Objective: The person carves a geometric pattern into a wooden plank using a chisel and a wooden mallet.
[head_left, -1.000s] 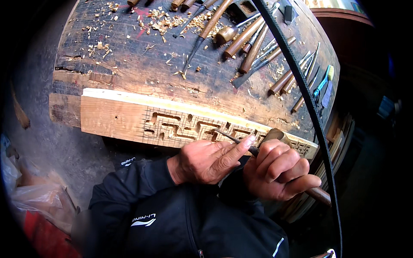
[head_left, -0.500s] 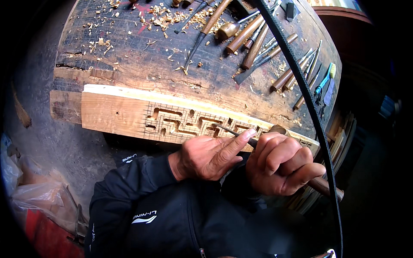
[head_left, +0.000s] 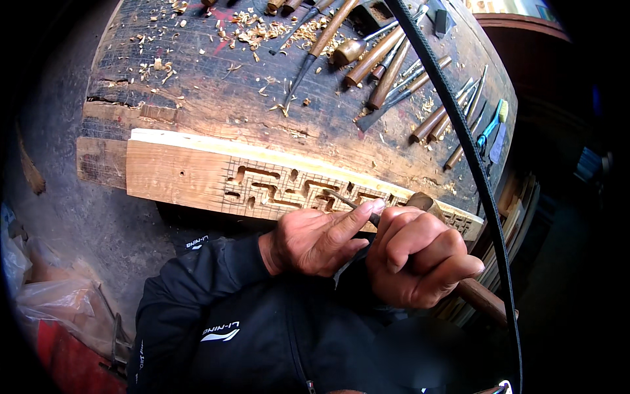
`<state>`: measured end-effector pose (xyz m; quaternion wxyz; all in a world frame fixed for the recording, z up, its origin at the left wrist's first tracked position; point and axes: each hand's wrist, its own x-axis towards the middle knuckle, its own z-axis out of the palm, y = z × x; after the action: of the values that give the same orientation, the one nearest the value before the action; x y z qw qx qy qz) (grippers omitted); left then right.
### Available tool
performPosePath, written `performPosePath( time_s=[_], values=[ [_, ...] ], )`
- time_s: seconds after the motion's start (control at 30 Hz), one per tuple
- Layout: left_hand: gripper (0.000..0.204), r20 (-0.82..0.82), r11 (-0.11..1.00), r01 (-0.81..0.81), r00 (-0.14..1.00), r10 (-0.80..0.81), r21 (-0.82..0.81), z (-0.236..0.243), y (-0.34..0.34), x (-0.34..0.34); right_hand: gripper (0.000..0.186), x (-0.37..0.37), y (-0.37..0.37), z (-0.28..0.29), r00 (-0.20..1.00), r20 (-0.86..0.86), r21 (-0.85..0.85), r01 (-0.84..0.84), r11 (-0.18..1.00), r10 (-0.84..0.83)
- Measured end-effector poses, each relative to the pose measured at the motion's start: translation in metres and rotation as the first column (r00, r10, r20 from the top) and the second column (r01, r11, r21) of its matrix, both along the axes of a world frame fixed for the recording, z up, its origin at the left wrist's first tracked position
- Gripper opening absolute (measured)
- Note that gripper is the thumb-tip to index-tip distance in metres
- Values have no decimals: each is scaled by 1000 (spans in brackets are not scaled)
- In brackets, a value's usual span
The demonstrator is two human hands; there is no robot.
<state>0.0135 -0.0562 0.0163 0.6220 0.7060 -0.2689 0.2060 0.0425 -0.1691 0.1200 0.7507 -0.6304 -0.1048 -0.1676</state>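
A pale wooden plank [head_left: 197, 174] lies along the near edge of the worktop [head_left: 216, 98], its near face cut with a maze-like fret pattern. The left hand [head_left: 312, 240] is closed around a thin chisel [head_left: 351, 203], forefinger stretched along the blade, whose tip sits in the carved pattern towards the plank's right end. The right hand [head_left: 420, 256] is wrapped tight around the handle of a wooden mallet [head_left: 482, 299], just beside the left hand; the mallet's head shows above the knuckles, close to the plank. More wooden-handled chisels [head_left: 387, 65] lie spread towards the far right corner of the worktop, with wood chips [head_left: 262, 29] scattered along the far edge.
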Motion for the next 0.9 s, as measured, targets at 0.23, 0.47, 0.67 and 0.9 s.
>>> performPosePath(
  time_s=[0.23,0.47,0.67,0.9],
  values=[
    [55,-24,1000,-21,999,21,2,-9,6,-8,63,2,18,-22,987,159,-119,24,993,-5],
    [58,39,998,54,998,-54,19,-7,0,-2,63,-12,16,-12,942,278,63,179,982,-189],
    [63,23,998,35,999,-36,60,-4,1,-2,64,-7,2,-9,990,104,147,83,986,-99],
    [62,-5,998,38,999,-37,52,3,7,-1,64,0,7,-8,994,95,210,32,977,-53]
  ],
)
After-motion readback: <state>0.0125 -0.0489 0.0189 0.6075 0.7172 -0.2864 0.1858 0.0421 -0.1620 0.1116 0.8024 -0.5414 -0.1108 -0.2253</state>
